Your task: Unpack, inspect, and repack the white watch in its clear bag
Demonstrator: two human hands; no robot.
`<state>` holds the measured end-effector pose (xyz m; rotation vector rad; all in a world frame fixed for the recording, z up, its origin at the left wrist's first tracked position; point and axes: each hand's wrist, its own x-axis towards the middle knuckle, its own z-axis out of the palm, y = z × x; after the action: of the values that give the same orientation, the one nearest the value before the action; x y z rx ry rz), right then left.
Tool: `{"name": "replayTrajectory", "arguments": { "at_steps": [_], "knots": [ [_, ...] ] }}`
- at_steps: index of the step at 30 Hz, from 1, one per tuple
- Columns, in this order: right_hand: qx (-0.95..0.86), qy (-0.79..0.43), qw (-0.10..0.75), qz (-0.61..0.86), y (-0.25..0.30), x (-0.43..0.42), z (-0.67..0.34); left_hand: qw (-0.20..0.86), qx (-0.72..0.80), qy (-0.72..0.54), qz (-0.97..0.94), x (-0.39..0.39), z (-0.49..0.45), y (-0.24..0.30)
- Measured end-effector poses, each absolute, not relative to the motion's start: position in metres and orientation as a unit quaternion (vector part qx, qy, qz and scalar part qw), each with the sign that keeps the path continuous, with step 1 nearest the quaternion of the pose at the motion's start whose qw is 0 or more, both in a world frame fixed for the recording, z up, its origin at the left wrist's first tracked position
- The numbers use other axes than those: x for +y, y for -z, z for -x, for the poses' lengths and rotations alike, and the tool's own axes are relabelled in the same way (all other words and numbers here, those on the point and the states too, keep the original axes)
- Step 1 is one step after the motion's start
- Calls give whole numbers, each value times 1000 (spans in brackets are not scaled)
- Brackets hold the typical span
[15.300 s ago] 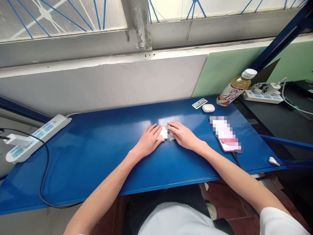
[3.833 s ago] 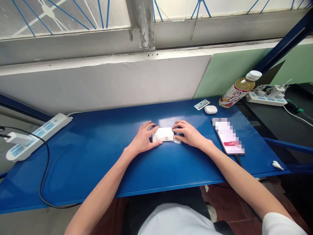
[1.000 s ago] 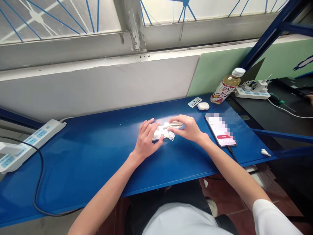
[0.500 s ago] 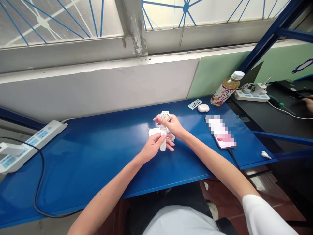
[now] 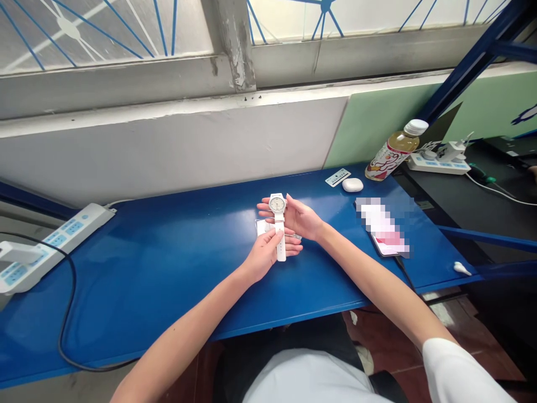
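Observation:
Above the middle of the blue table (image 5: 159, 263) I hold a white wristwatch (image 5: 278, 224), its round face up and its strap hanging toward me. My right hand (image 5: 300, 218) supports the watch head with fingers curled round it. My left hand (image 5: 264, 254) pinches the lower strap. Under the hands lies a small white box or card (image 5: 260, 225) with a bit of clear wrapper, partly hidden.
A phone (image 5: 384, 229) lies to the right, with a white earbud case (image 5: 352, 184), a small label card (image 5: 337, 177) and a drink bottle (image 5: 394, 151) behind it. A single earbud (image 5: 462, 268) sits near the right edge. A power strip (image 5: 46, 246) with a black cable lies at the far left.
The watch has come out of its packet and off the table. Both hands have lifted it and now hold it face up, slightly higher than half a second ago.

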<state>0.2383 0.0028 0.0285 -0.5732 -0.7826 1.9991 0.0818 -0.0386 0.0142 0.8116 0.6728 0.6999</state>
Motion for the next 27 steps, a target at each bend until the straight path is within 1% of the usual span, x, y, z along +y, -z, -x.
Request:
{"name": "replayTrajectory", "arguments": {
  "at_steps": [9,14,17,21,27],
  "knots": [
    [-318,-822,427,202,-29,1,-237,847,302,-273,-341,-36,-78,-18],
    [-313,-831,411,205,-28,2,-239,857,292,-279,-319,-36,-76,-22],
    [-303,-833,417,201,-28,3,-241,858,283,-292,-314,-36,-75,-22],
    [-295,-812,453,222,-26,5,-241,850,278,-308,-323,-34,-74,-21],
    [-286,-719,579,257,-19,6,-238,820,294,-341,-352,-32,-72,-21]
  ]
}}
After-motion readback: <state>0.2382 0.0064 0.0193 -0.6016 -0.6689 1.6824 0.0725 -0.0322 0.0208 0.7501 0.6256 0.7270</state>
